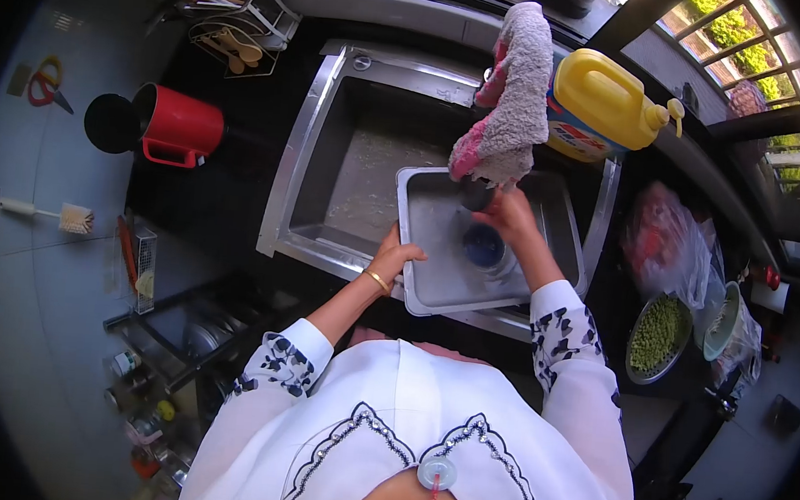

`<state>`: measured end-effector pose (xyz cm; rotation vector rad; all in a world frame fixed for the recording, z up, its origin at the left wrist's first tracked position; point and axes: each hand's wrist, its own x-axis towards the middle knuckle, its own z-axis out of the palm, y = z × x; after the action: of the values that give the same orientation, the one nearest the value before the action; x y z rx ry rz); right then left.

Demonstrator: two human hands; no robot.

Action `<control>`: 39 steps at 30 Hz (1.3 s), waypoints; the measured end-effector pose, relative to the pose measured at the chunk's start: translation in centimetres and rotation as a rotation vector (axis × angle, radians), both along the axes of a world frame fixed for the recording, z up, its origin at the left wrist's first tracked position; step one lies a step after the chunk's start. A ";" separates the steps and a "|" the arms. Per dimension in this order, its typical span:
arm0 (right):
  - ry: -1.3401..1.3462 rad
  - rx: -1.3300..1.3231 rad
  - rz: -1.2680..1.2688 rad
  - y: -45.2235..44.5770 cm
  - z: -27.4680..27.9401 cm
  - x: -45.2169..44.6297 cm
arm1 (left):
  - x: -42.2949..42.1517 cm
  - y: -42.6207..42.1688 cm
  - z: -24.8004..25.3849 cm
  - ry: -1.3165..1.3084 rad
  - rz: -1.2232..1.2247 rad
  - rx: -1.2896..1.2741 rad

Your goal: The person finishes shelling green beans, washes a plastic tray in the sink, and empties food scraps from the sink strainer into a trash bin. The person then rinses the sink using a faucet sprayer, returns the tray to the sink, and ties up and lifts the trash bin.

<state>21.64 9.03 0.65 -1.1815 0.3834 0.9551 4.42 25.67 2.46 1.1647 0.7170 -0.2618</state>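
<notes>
A grey rectangular basin rests tilted over the right part of the sink. My left hand is closed on its left rim, thumb over the edge. Inside the basin sits a round dark blue thing, its kind unclear. My right hand is above the basin, fingers curled at a dark piece below the cloth; whether this is a tap spout is hard to tell. A fluffy grey and pink cloth hangs just above that hand, hiding what lies under it.
Behind the sink stands a yellow jug with a pump. A red pot lies left of the sink. To the right are a bowl of green peas or beans, plastic bags and a pale green bowl. A utensil rack stands back left.
</notes>
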 end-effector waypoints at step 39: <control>-0.791 -1.189 0.025 -17.6 11.2 -5.6 | 9.0 -2.9 -11.9 -0.284 -0.346 0.780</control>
<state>16.08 -8.60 11.87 -2.5086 0.2707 0.1215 13.39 22.73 -9.43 2.0289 0.3552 -0.0927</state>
